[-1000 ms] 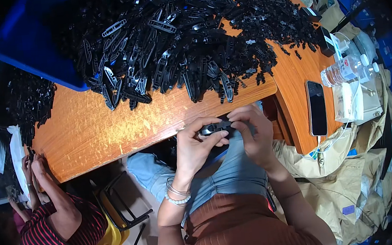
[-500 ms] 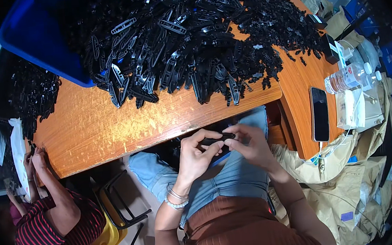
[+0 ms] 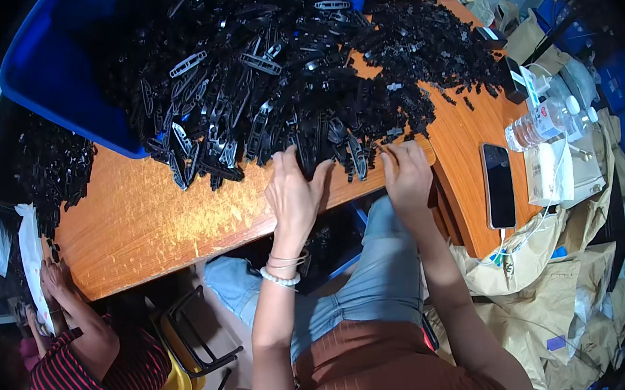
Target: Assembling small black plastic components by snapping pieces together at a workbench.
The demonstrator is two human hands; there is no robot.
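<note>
A large heap of long black plastic clip-like pieces (image 3: 235, 90) covers the far side of the wooden table (image 3: 142, 226). My left hand (image 3: 294, 197) is at the heap's near edge, thumb and fingers apart and fingertips touching the long pieces. To its right, my right hand (image 3: 409, 178) reaches the border of a pile of small black plastic parts (image 3: 434, 48). Its fingers are bent and drawn together; whatever lies between the fingertips is too small to make out.
A blue bin (image 3: 71, 113) tips toward the heap. On the right are a phone (image 3: 499, 184) with a cable, a plastic bottle (image 3: 539, 124) and brown paper bags (image 3: 519, 310). A co-worker in a striped top (image 3: 96, 374) sits at left, near another black pile (image 3: 54, 167). A blue container (image 3: 342, 263) shows below the table edge.
Both hands have moved from above my lap, where they held a dark piece together, forward to the piles. They are now apart, and that piece is no longer visible in them.
</note>
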